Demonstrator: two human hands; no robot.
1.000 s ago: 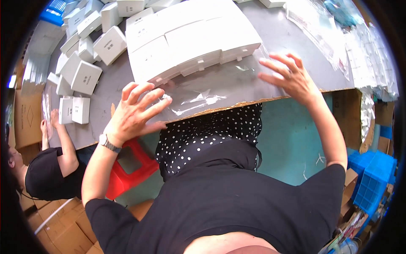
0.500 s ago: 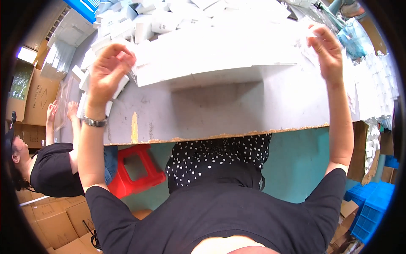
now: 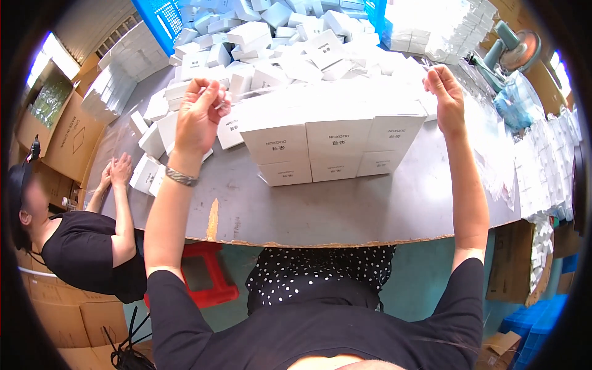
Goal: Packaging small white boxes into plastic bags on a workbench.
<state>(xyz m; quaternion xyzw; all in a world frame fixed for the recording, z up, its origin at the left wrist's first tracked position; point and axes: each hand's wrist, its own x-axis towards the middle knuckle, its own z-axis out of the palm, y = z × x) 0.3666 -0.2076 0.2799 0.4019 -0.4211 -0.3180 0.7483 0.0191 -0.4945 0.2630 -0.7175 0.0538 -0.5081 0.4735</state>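
A block of white cartons (image 3: 336, 139), stacked two high and three across, stands on the grey table in front of me. My left hand (image 3: 200, 114) is at its far left corner, fingers pinched on what looks like thin clear plastic film. Beyond the block's right end, my right hand (image 3: 445, 95) pinches a wisp of the same see-through film. Glare over the top of the block hides most of the film between my hands.
Many loose white boxes (image 3: 265, 37) spill from a blue crate (image 3: 159, 28) at the back. To the left, a co-worker (image 3: 80, 253) holds their hands together over the table (image 3: 271, 216). A fan (image 3: 518, 49) and stacked white boxes (image 3: 542, 160) are at right; a red stool (image 3: 213, 277) stands below.
The carton block looked raised, with a shadow under it; now it rests on the table with its front showing. My hands have come closer together. The co-worker's hands have joined.
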